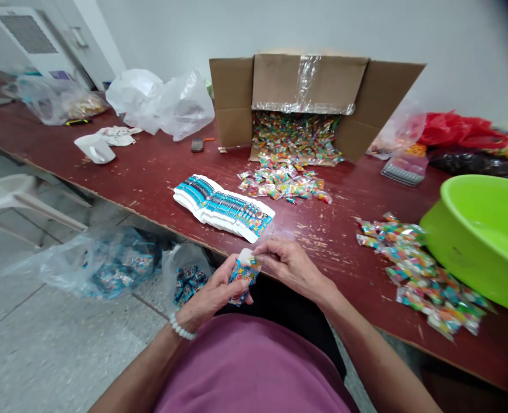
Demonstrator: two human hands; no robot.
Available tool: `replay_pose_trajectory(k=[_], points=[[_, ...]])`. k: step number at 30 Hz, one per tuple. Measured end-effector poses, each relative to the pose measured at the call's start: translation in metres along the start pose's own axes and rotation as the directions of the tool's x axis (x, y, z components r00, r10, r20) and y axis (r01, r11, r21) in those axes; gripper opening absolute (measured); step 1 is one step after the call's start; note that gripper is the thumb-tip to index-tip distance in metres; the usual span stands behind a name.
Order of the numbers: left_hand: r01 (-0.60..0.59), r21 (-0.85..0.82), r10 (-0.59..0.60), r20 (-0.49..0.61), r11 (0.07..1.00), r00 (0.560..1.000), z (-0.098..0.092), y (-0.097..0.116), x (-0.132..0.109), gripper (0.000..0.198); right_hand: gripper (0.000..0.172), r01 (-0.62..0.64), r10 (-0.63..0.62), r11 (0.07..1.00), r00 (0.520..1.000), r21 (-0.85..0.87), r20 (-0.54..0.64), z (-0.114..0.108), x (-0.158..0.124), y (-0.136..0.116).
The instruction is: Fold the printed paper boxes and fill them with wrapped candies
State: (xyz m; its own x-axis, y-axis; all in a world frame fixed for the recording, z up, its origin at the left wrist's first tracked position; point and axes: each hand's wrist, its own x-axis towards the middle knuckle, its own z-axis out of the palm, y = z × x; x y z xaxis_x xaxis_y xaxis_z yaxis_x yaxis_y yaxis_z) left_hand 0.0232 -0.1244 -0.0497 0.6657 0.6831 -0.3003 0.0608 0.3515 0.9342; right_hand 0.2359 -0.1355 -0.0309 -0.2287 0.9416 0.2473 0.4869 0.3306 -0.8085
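My left hand [213,295] is closed around a small blue printed packet [244,275] at the table's near edge, above my lap. My right hand [286,263] pinches the packet's white top end with thumb and fingers. Just beyond my hands, a fanned row of flat blue-and-white packets [221,206] lies on the red-brown table [150,172]. A pile of small colourful candy sachets [421,275] sits to the right of my hands. More candy sachets [286,183] spill from a cardboard box [314,86] lying on its side at the back.
A lime-green basin [481,235] stands at the right. White plastic bags [161,103] and a white scoop [94,148] lie at the back left. Clear bags of blue packets [107,264] hang below the table edge. A white plastic chair [16,198] stands on the left.
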Motion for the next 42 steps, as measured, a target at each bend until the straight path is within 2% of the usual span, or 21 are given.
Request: replay_pose_trajectory(k=[3,5,9,12,14,16,17,18,19,21,23,25,27,29,31,37,42], points=[[-0.03,0.03,0.031,-0.03,0.999,0.999,0.004,0.001,0.002,0.038,0.016,0.054,-0.059,0.988,0.998,-0.143,-0.031,0.002,0.0,-0.003],[-0.041,0.041,0.043,-0.034,0.998,0.999,0.006,0.002,0.002,0.035,0.014,0.043,-0.051,0.986,0.998,-0.163,-0.047,0.006,0.002,-0.005],[-0.013,-0.039,0.009,-0.097,0.999,0.995,0.011,0.002,0.005,0.035,0.009,-0.034,0.034,0.999,0.999,-0.028,-0.005,0.013,0.006,-0.008],[0.016,-0.197,-0.057,-0.204,0.98,0.977,0.012,0.001,0.009,0.044,0.015,0.0,0.0,1.0,0.999,-0.001,0.036,0.012,0.007,-0.01],[0.045,-0.293,-0.126,-0.264,0.955,0.956,0.011,0.001,0.012,0.055,0.019,0.005,-0.011,0.997,0.998,0.082,0.065,0.01,0.007,-0.01],[0.059,-0.354,-0.169,-0.289,0.933,0.942,0.01,0.0,0.013,0.059,0.015,-0.051,0.049,0.977,0.999,0.208,0.015,0.01,0.007,-0.007],[0.053,-0.369,-0.171,-0.294,0.928,0.94,0.01,0.0,0.014,0.058,0.011,-0.095,0.108,0.958,0.994,0.271,-0.034,0.011,0.007,-0.004],[0.038,-0.372,-0.16,-0.303,0.927,0.939,0.01,-0.001,0.014,0.057,0.014,-0.141,0.178,0.929,0.981,0.341,-0.08,0.013,0.006,-0.001],[0.016,-0.363,-0.139,-0.315,0.932,0.939,0.011,-0.001,0.014,0.055,0.024,-0.184,0.246,0.889,0.964,0.42,-0.098,0.017,0.006,0.002],[-0.028,-0.322,-0.085,-0.332,0.946,0.939,0.013,-0.003,0.013,0.051,0.045,-0.257,0.326,0.775,0.945,0.577,-0.018,0.026,0.004,0.007],[-0.051,-0.294,-0.057,-0.348,0.954,0.936,0.015,-0.006,0.013,0.048,0.042,-0.294,0.328,0.685,0.941,0.667,0.078,0.036,0.004,0.009],[-0.032,-0.343,-0.095,-0.349,0.939,0.932,0.016,-0.008,0.013,0.049,0.031,-0.285,0.329,0.682,0.942,0.674,0.066,0.044,0.004,0.007],[-0.01,-0.416,-0.141,-0.33,0.909,0.933,0.016,-0.009,0.013,0.052,0.026,-0.258,0.354,0.73,0.935,0.633,-0.026,0.049,0.004,0.002],[-0.016,-0.43,-0.131,-0.31,0.903,0.942,0.015,-0.01,0.012,0.05,0.025,-0.237,0.359,0.78,0.927,0.579,-0.105,0.051,0.005,-0.001],[-0.045,-0.392,-0.094,-0.328,0.919,0.94,0.014,-0.01,0.011,0.048,0.026,-0.224,0.346,0.8,0.93,0.557,-0.122,0.05,0.006,-0.003],[-0.093,-0.323,-0.052,-0.412,0.942,0.91,0.017,-0.006,0.011,0.052,0.044,-0.261,0.374,0.652,0.927,0.712,-0.002,0.046,0.003,-0.003],[-0.083,-0.402,-0.065,-0.343,0.912,0.937,0.022,0.001,0.009,0.048,0.034,-0.338,0.414,0.611,0.907,0.716,0.075,0.045,0.002,-0.007]])
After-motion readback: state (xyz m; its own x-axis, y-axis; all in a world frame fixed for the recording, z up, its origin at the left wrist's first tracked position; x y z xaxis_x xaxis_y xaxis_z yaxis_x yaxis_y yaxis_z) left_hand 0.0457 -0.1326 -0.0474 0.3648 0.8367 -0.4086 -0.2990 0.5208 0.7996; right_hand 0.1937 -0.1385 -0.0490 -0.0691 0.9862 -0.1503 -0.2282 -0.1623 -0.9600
